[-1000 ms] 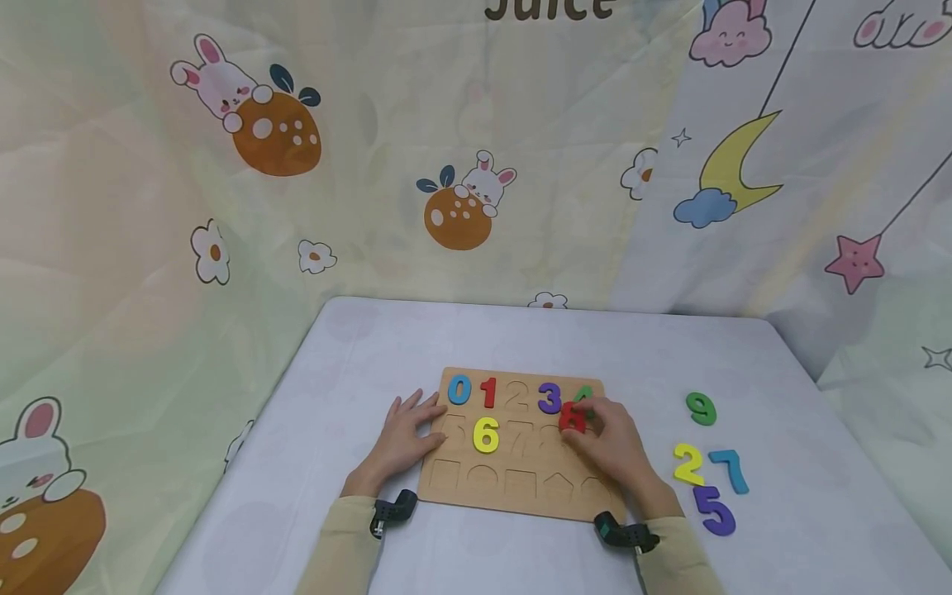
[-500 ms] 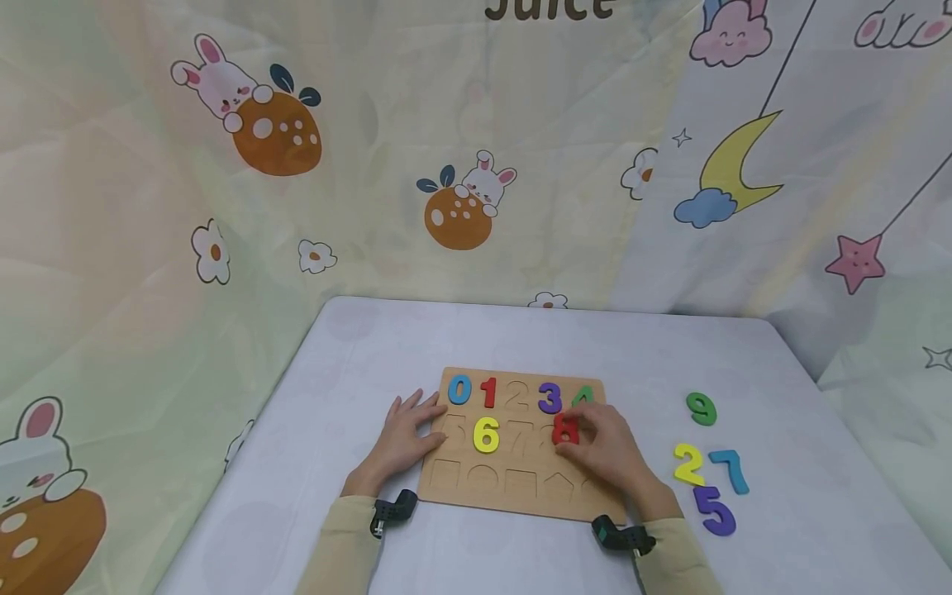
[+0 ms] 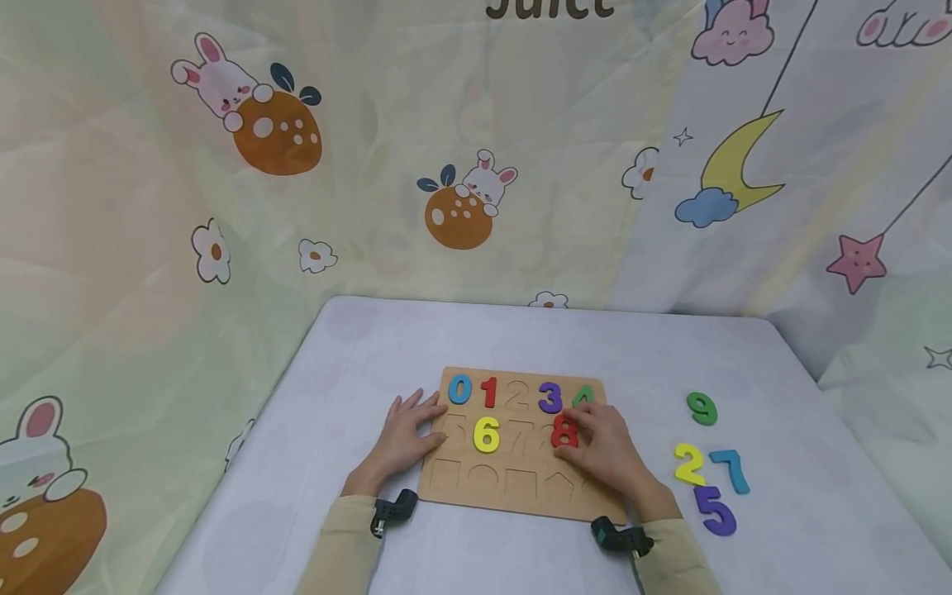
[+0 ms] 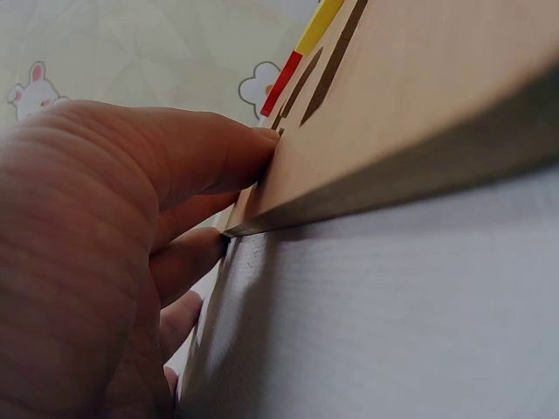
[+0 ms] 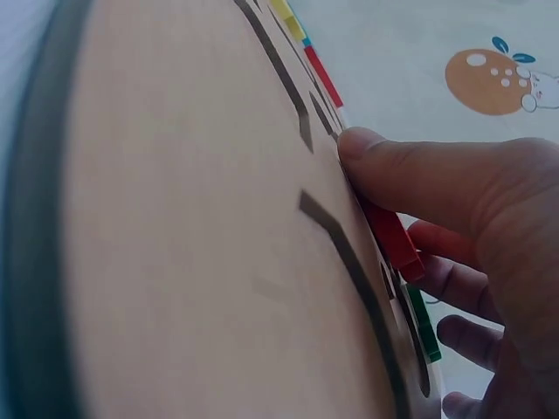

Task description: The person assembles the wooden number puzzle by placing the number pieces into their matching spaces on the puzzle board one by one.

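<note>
In the head view a wooden number puzzle board (image 3: pixel 487 497) lies on the table. My right hand (image 3: pixel 606 442) pinches a red number 8 (image 3: pixel 565 430) over the right part of the second row, thumb at its near side. The right wrist view shows the red piece (image 5: pixel 397 244) between thumb and fingers, close against the board. My left hand (image 3: pixel 405 438) rests at the board's left edge; in the left wrist view its thumb (image 4: pixel 236 153) touches the top face. A blue 0 (image 3: pixel 451 390), red 1 (image 3: pixel 488 392), purple 3 (image 3: pixel 552 398), green 4 (image 3: pixel 583 394) and yellow 6 (image 3: pixel 477 435) sit on the board.
Right of the board lie a green 9 (image 3: pixel 711 409), yellow 2 (image 3: pixel 692 464), blue 7 (image 3: pixel 736 473) and purple 5 (image 3: pixel 718 505). Outlined slots show on the board, including a bottom row of shapes. A printed cloth (image 3: pixel 372 190) hangs behind the white table (image 3: pixel 312 364).
My right hand has shifted the red 8 slightly left and toward me, from beside the green 4 down to the second row. My left hand has stayed at the board's edge.
</note>
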`<state>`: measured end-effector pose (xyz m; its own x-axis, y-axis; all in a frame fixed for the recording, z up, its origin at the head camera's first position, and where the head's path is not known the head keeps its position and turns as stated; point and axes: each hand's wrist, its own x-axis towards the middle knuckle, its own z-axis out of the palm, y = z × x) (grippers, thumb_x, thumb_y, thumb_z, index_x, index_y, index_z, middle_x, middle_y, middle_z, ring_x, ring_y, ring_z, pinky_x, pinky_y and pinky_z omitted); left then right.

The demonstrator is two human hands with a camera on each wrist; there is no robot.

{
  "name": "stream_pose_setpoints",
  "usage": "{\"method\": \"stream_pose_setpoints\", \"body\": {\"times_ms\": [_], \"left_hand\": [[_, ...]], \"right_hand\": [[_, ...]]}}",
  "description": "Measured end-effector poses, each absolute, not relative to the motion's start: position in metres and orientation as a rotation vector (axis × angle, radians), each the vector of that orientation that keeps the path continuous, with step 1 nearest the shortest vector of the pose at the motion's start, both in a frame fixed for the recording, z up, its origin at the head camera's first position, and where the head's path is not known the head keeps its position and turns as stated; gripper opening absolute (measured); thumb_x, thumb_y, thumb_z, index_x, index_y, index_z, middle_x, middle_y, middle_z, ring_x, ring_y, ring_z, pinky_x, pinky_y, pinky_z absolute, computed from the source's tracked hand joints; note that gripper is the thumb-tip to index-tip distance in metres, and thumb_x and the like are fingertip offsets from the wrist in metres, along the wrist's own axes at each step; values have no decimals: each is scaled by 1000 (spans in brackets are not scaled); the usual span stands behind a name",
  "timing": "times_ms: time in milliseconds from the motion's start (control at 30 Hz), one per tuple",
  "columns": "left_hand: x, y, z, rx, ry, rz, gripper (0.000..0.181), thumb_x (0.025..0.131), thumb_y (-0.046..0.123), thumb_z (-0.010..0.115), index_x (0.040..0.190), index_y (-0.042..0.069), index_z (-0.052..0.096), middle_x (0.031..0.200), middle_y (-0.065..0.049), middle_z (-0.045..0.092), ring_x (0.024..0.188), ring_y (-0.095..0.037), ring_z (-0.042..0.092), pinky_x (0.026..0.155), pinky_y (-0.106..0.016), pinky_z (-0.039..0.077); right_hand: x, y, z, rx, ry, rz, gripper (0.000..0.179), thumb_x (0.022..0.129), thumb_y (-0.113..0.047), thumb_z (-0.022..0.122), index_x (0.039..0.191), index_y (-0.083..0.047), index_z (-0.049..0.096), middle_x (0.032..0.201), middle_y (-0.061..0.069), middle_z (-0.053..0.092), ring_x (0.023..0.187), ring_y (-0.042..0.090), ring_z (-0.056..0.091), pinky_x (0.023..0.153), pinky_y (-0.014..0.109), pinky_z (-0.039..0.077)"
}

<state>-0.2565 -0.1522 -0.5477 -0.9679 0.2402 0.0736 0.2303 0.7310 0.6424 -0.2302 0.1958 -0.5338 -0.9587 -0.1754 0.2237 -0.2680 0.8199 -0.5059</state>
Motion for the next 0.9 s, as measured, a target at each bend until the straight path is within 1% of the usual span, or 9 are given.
{"method": "stream_pose_setpoints", "body": {"times_ms": [133,300,367,433,533,700,900], "left_hand": [[-256,-152,-548,399,2911,1072,48,85,26,74,130,16,64,150,1,45,148,-24,21,123,-46,0],[-257,-152,-548,400,2915,1073,48,85,26,74,130,16,64,150,1,46,148,-25,21,123,-46,0],[-257,-152,-549,401,2915,1076,48,85,26,74,130,16,64,150,1,46,148,-25,22,123,-46,0],[-257,-152,-549,396,2911,1073,48,85,27,74,130,16,64,150,1,45,148,-25,21,123,-46,0],[-257,-152,-549,383,2902,1068,48,85,27,73,131,17,63,151,2,44,149,-24,20,123,-44,-1],[-257,-152,-549,381,2902,1067,48,86,26,73,131,16,63,151,2,44,149,-24,20,123,-45,-1],[-258,-152,-550,391,2907,1074,48,86,27,73,131,16,63,151,2,45,148,-24,20,123,-45,-1]], "right_hand": [[-231,196,-535,365,-2835,805,63,66,-33,90,120,-8,69,111,5,59,105,25,47,86,42,43],[-230,196,-537,434,-2781,807,62,63,-34,92,116,-9,71,106,2,59,101,23,47,84,41,42],[-230,195,-536,458,-2768,814,61,62,-34,92,114,-8,71,105,1,60,100,22,47,86,41,42],[-229,194,-536,467,-2773,818,61,63,-35,92,114,-8,71,106,1,60,102,22,47,90,42,42],[-228,192,-535,452,-2807,821,62,64,-35,91,117,-10,70,109,2,59,103,23,47,91,42,43],[-225,188,-533,410,-2856,807,65,65,-37,90,121,-12,68,112,2,58,106,23,46,89,42,45],[-225,186,-532,416,-2869,800,64,66,-39,90,120,-11,69,113,1,59,108,22,46,89,40,45]]}}
